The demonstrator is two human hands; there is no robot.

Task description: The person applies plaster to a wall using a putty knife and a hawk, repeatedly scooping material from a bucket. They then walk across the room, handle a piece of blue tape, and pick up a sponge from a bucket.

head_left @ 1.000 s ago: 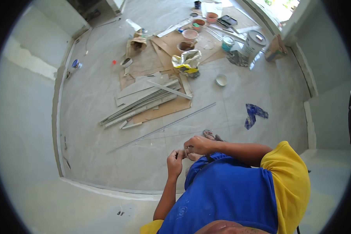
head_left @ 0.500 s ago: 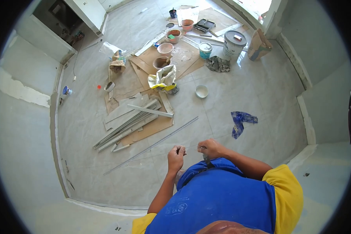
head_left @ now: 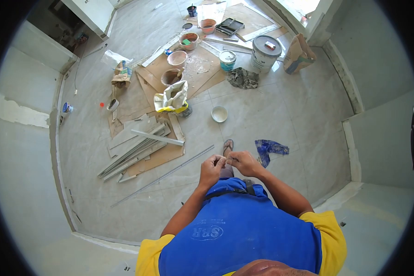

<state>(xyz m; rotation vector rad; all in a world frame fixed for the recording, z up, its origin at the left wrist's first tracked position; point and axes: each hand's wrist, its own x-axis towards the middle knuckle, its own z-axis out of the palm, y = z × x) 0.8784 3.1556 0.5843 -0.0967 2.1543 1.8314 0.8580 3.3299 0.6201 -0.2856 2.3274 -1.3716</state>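
My left hand [head_left: 210, 171] and my right hand [head_left: 244, 163] meet in front of my waist, above the grey tiled floor. Both have their fingers curled in, the fingertips close together or touching. Anything between them is too small to make out. Below the hands my sandalled foot [head_left: 228, 146] shows on the tiles. A crumpled blue cloth [head_left: 272, 149] lies to the right of the hands, and a white bowl [head_left: 219, 114] stands ahead of them.
A long thin strip [head_left: 163, 175] lies on the floor at the left, near a pile of grey boards [head_left: 140, 146]. Ahead are a yellow-and-white bag [head_left: 172, 97], several tubs, a large grey bucket [head_left: 265, 53], a dark crumpled cloth [head_left: 243, 78] and a paper bag [head_left: 300, 54].
Both hands have come together and moved up from the waist. A sandalled foot now shows beyond them. The view has shifted, so floor objects appear further left.
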